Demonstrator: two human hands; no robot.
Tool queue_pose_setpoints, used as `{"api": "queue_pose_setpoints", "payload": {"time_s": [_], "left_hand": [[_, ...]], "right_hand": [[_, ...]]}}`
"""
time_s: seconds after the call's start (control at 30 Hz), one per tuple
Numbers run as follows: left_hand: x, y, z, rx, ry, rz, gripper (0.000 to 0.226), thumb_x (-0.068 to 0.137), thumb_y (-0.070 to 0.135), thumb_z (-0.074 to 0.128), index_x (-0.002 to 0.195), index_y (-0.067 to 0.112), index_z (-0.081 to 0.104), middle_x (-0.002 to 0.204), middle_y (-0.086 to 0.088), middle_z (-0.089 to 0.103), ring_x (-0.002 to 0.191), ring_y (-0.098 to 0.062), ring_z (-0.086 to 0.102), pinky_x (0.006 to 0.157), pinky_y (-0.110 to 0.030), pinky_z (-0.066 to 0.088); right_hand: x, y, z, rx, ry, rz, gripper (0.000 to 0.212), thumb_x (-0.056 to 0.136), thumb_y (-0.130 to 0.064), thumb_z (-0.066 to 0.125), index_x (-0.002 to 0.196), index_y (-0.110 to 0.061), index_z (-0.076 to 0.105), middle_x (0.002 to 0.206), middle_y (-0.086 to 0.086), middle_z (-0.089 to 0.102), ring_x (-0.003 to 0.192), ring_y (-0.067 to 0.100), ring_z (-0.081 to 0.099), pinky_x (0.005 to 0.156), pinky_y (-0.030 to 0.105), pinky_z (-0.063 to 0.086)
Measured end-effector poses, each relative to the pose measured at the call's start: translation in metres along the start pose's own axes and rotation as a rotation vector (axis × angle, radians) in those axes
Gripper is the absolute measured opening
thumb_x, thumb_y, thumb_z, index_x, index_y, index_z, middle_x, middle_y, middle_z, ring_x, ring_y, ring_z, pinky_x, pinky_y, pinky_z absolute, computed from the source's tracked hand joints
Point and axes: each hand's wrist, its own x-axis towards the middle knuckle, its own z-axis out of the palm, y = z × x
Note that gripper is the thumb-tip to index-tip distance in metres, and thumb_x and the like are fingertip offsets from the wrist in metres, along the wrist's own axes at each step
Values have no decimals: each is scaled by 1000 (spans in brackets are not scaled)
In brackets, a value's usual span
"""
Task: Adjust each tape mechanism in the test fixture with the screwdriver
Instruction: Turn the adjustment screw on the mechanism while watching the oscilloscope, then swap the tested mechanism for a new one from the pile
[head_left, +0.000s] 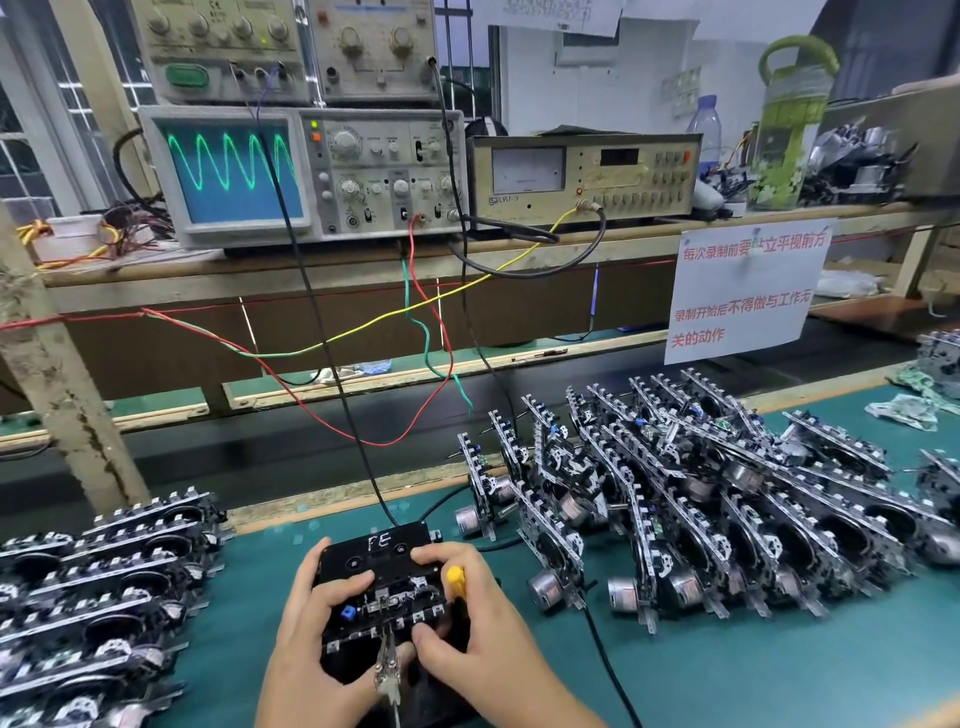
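Tape mechanism seated in the black test fixture marked "FE", directly between both hands on the green tabletop. Left hand clasping the fixture's left side, thumb laid across the top face toward the middle, remaining fingers wrapped under the near-left edge. Right hand curled around the right side, index finger reaching onto the cassette-like top, yellow-handled screwdriver tucked in the same grasp, handle end poking up beside the knuckles and the shaft hidden below; tip position impossible to tell. Metal clip on the mechanism's near edge, between the two thumbs, long axis pointing back toward the wrists. Blue trimmer-like part just off the left thumb tip. Judged from this: adjustment point somewhere on the near half of the mechanism, closer to the right hand, so screwdriver probably needing to swing inward and leftward from the right palm while the left hand steadies. Finished or waiting mechanisms stacked out beyond the left wrist and a larger leaning row out past the right hand. Oscilloscope far ahead of both hands showing a green sine trace, wires trailing down to the fixture.
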Motion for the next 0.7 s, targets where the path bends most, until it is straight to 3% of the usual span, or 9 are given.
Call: {"api": "queue_pose_setpoints", "payload": {"time_s": [0.17, 0.3, 0.4, 0.57, 0.63, 0.7], "left_hand": [[0, 3, -2, -8, -18, -38, 72, 50, 60, 83, 118, 50, 62, 157, 27, 32, 127, 22, 41, 90, -27, 45], [0, 5, -3, -20, -28, -59, 77, 47, 54, 96, 117, 52, 62, 156, 30, 32, 127, 21, 40, 92, -30, 45], [3, 11, -10, -52, -64, -74, 74, 49, 57, 93, 116, 51, 63, 155, 33, 30, 129, 19, 41, 98, -25, 45], [8, 23, -37, -59, -269, -88, 53, 68, 58, 65, 121, 57, 59, 158, 35, 20, 142, 15, 27, 106, -13, 28], [12, 29, -39, -30, -262, -129, 43, 73, 64, 58, 115, 55, 63, 155, 37, 24, 142, 16, 22, 105, -9, 22], [24, 38, -35, 81, -217, -132, 24, 82, 59, 65, 101, 45, 66, 146, 31, 36, 142, 12, 27, 103, -8, 24]], "right_hand": [[0, -3, -1, -1, -1, 12, 54, 83, -46, 62, 132, -52, 40, 99, -22, 51, 91, 9, 62, 86, 35, 55], [-1, -5, -2, 6, -4, 23, 54, 84, -47, 61, 133, -53, 40, 101, -21, 50, 95, 9, 62, 87, 38, 56], [-1, -9, -2, 11, 9, 25, 51, 86, -47, 61, 133, -53, 41, 107, -27, 53, 98, 6, 61, 90, 35, 54], [-2, -13, -5, 14, 17, 14, 45, 92, -36, 62, 131, -50, 43, 125, -27, 55, 120, -1, 52, 102, 31, 44], [-3, -14, -7, -10, 4, 20, 46, 95, -31, 64, 131, -50, 42, 122, -29, 53, 118, -4, 51, 100, 28, 43], [-3, -16, -9, -77, -39, 34, 51, 96, -33, 64, 133, -55, 36, 114, -36, 48, 111, -11, 49, 91, 21, 42]]}}
